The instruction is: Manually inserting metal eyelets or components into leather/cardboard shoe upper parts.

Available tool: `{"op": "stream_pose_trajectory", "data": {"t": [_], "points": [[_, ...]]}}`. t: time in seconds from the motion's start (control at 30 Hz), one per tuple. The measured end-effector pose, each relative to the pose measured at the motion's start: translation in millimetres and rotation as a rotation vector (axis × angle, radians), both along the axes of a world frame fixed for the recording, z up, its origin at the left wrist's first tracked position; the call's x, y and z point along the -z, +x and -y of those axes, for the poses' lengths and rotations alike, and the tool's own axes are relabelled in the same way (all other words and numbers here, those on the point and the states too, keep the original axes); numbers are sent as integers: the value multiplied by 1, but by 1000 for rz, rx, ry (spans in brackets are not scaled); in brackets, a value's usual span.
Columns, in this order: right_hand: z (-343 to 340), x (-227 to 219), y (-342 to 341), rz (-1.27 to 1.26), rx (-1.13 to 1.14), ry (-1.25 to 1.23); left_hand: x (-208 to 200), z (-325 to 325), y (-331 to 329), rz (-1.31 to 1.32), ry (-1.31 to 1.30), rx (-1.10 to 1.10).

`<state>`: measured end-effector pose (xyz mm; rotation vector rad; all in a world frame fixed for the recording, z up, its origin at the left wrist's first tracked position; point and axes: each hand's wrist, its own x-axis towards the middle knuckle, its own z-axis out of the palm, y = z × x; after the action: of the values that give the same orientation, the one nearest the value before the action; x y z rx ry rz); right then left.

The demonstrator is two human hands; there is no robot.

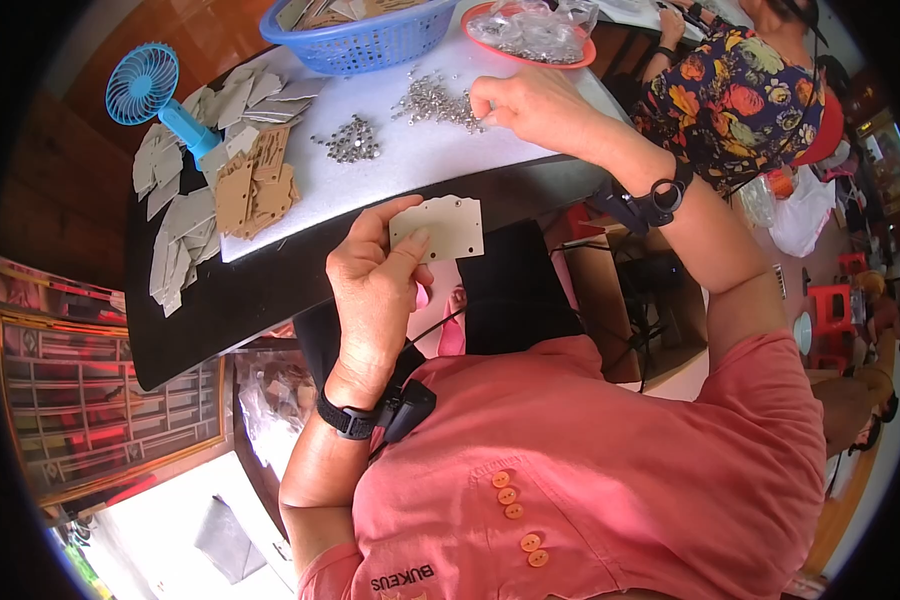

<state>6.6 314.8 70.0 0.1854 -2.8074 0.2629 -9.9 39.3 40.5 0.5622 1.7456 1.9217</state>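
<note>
Left hand (360,270) first: I see its thumb pressed on the face of a pale card (455,228), the other fingers curled behind, so the card is gripped at its left end. Card sits over the lap, near the front edge of the table, with a wavy upper edge and small dark holes. Right hand (535,105): reaching out over the table, fingertips drawn together at the right side of a loose heap of small metal pieces (432,103); whether they grip one, I cannot tell. A second, smaller heap (353,141) lies left of the first, well apart from it. Both heaps rest on a white sheet (440,165) spread over a black table (185,350). Further left I note brown cards (255,195) overlapping in a pile, and more pale cards (185,240) strewn around them, some out on the black surface. A small blue fan (145,85) stands tilted among those. Toward the far edge: a blue basket (365,52) with cards inside and, to its right, a red tray (560,64) bearing a clear bag (545,35). Beyond the right arm, a co-worker in a flowered shirt (730,95).
</note>
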Motion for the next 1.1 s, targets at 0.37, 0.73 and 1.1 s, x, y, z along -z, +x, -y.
{"op": "stream_pose_trajectory", "data": {"t": [0.37,0.73,1.1], "points": [[9,7,0,52,41,-81,-1,-2,1,13,0,-14],[7,9,2,68,189,-147,1,-2,2,-13,-6,-24],[4,9,1,96,92,-47,0,-2,2,17,7,-15]]}}
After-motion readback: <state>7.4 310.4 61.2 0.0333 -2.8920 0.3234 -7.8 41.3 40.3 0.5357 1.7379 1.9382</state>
